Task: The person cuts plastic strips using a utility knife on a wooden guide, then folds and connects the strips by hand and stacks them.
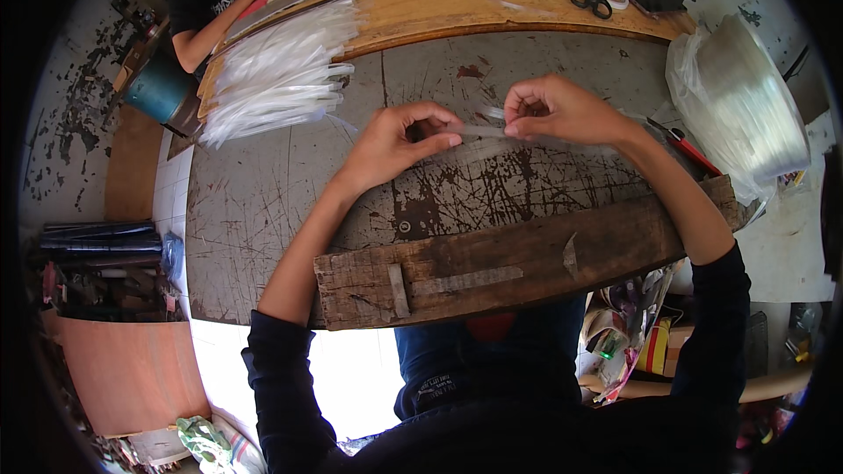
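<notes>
Clear plastic strip (479, 131) pinched between both hands over scratched metal table (263, 202).
Left hand (391, 142) and right hand (562, 110) fingers pressed together on strip ends; white strip pile (277, 75) far left.

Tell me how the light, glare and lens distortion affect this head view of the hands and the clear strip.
Head view: strong fisheye, the wooden plank bows and the corners go black. Daylight blows out the white floor tiles below the table. The clear strip between left hand and right hand is faint against the scratched metal tabletop; the plastic roll shines hazily.
</notes>
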A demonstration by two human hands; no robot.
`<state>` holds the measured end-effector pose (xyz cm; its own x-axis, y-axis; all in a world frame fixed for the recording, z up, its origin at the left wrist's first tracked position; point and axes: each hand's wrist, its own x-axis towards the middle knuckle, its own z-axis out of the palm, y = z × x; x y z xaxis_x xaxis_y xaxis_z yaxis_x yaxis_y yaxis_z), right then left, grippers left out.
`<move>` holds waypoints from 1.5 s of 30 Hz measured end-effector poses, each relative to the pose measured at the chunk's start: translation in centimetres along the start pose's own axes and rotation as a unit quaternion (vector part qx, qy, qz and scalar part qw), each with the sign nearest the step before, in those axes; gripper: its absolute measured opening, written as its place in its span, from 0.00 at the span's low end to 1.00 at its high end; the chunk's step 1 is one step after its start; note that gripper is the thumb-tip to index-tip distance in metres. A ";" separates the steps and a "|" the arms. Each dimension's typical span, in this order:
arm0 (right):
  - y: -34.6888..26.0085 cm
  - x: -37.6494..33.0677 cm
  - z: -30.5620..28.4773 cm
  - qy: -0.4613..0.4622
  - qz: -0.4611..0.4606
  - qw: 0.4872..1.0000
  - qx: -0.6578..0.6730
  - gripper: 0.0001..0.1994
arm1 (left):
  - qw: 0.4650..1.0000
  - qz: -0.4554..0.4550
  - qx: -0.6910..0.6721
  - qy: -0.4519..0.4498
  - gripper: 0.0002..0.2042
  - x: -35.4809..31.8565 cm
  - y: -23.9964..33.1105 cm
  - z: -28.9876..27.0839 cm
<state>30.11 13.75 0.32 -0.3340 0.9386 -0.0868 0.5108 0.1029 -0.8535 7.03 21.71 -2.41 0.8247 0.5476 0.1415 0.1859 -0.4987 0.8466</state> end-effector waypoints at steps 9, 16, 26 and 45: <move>-0.2 0.4 0.3 0.022 -0.041 0.999 -0.027 0.08 | 1.000 -0.006 -0.007 0.011 0.05 0.1 -0.1 -0.1; 0.5 0.4 -0.3 0.045 -0.117 0.991 -0.044 0.06 | 0.996 -0.040 -0.082 -0.006 0.06 -0.1 -0.5 -0.9; -0.5 0.0 0.5 0.036 -0.088 0.977 -0.190 0.07 | 0.996 -0.025 -0.083 0.017 0.04 -0.1 -1.0 -1.3; -0.9 -0.2 0.9 0.011 -0.042 0.984 -0.170 0.07 | 0.996 0.003 -0.086 0.015 0.05 0.1 -1.7 -1.0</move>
<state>29.01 13.21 0.68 -0.3720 0.9282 -0.0084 0.7190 0.2824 -0.6350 6.24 23.24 -3.33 0.8085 0.5665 0.1593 0.0852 -0.3806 0.9208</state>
